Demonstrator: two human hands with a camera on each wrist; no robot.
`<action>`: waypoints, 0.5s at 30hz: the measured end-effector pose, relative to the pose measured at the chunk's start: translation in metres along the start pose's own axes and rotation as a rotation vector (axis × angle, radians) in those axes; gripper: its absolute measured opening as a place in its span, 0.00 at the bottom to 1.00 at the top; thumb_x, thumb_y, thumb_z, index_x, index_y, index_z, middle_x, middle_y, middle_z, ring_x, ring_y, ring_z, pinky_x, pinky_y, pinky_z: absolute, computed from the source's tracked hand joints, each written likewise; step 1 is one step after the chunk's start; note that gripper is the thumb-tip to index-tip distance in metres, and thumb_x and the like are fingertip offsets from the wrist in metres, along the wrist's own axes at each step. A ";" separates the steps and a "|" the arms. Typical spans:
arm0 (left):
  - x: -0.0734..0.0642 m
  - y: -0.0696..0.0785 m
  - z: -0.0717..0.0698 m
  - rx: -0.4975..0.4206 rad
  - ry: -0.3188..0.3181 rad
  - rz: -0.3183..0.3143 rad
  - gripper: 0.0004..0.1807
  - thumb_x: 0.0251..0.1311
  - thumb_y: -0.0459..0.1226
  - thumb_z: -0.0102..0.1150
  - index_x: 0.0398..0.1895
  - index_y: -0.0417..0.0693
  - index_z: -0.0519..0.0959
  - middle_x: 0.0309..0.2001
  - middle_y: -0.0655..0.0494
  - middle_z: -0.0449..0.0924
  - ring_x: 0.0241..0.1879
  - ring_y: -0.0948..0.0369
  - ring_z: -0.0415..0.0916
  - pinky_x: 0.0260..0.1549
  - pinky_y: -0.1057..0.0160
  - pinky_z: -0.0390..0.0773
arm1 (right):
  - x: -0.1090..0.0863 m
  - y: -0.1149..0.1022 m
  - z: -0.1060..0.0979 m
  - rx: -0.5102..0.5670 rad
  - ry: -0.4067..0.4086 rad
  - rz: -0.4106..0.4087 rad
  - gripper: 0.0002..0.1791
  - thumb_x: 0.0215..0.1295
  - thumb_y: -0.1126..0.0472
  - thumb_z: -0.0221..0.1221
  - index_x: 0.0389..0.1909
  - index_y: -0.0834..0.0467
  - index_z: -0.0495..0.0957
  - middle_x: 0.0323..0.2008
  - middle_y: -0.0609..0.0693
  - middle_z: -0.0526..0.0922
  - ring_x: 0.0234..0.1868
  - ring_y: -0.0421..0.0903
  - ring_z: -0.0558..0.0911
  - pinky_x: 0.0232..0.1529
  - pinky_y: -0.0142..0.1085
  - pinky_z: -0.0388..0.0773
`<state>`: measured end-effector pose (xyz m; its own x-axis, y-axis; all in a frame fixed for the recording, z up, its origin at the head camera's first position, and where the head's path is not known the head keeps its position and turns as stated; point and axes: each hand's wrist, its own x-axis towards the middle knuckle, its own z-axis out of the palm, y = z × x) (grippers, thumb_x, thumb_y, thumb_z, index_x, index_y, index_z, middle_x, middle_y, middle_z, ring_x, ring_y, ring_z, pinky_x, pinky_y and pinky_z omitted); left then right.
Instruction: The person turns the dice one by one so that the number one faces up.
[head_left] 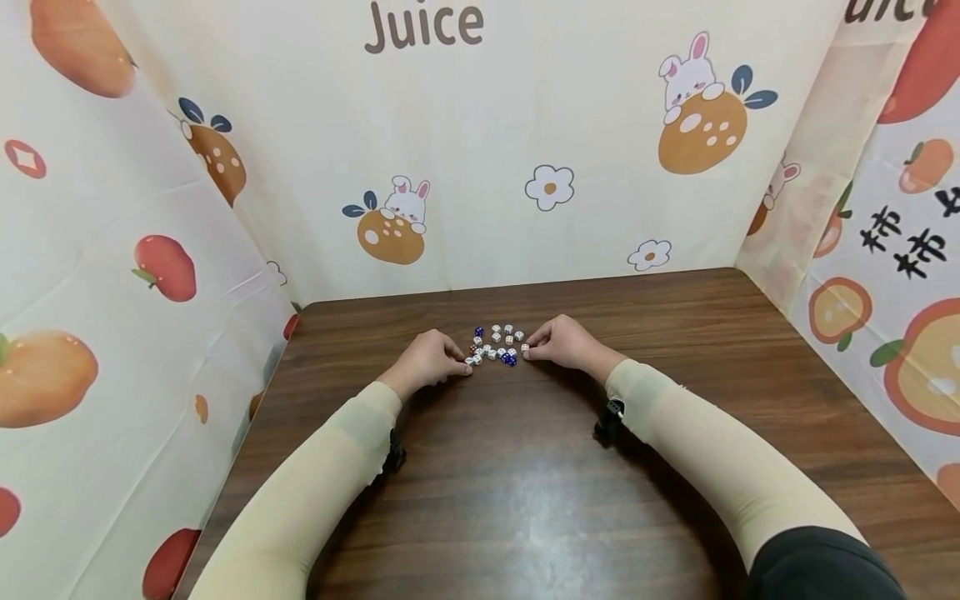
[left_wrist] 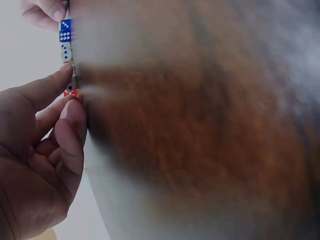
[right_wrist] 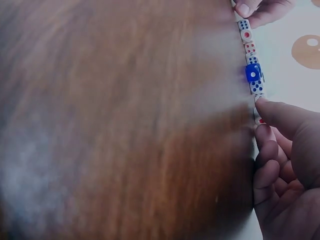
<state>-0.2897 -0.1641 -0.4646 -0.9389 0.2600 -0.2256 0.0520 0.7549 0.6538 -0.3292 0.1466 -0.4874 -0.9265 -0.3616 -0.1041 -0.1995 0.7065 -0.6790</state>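
Note:
Small dice lie in a loose cluster on the brown table (head_left: 525, 467), mostly white with several blue ones. My left hand (head_left: 429, 360) comes in from the left, thumb and fingertips pinching a white die (head_left: 468, 362) at the cluster's near left edge. From the other side, my right hand (head_left: 567, 342) pinches a white die (head_left: 525, 348) between thumb and finger. Between the hands, a blue die (head_left: 479, 332) lies at the back left. In the right wrist view, a blue die (right_wrist: 253, 73) stands out among white ones. An orange-red die (left_wrist: 71, 93) shows between the left fingertips in the left wrist view.
A pale curtain (head_left: 480, 150) printed with fruit and rabbits hangs behind the table's far edge. Similar printed sheets line the left (head_left: 97, 333) and right (head_left: 892, 275) sides. Both forearms in pale sleeves stretch across the table, a dark camera mount (head_left: 609, 421) under the right wrist.

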 end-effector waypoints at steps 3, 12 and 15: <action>0.001 0.001 0.002 -0.005 0.012 -0.010 0.10 0.68 0.44 0.83 0.45 0.49 0.96 0.33 0.54 0.92 0.25 0.60 0.80 0.26 0.61 0.81 | -0.001 0.001 0.001 0.016 0.005 0.012 0.15 0.71 0.52 0.79 0.51 0.57 0.96 0.36 0.48 0.96 0.34 0.40 0.83 0.42 0.35 0.80; 0.003 -0.003 0.005 0.002 0.041 -0.018 0.09 0.67 0.44 0.84 0.43 0.50 0.96 0.39 0.56 0.94 0.25 0.60 0.82 0.30 0.60 0.83 | -0.001 0.002 0.005 0.011 0.016 0.003 0.13 0.72 0.51 0.78 0.49 0.55 0.97 0.38 0.47 0.97 0.37 0.40 0.84 0.45 0.36 0.82; 0.005 -0.005 0.005 -0.034 0.036 -0.018 0.09 0.67 0.44 0.83 0.44 0.51 0.97 0.42 0.54 0.94 0.25 0.60 0.81 0.30 0.61 0.82 | -0.002 0.003 0.005 0.020 0.025 -0.006 0.13 0.72 0.52 0.78 0.49 0.56 0.97 0.37 0.47 0.96 0.36 0.40 0.83 0.44 0.36 0.81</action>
<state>-0.2932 -0.1638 -0.4726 -0.9513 0.2244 -0.2114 0.0243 0.7382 0.6742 -0.3259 0.1465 -0.4929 -0.9329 -0.3507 -0.0821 -0.1990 0.6919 -0.6941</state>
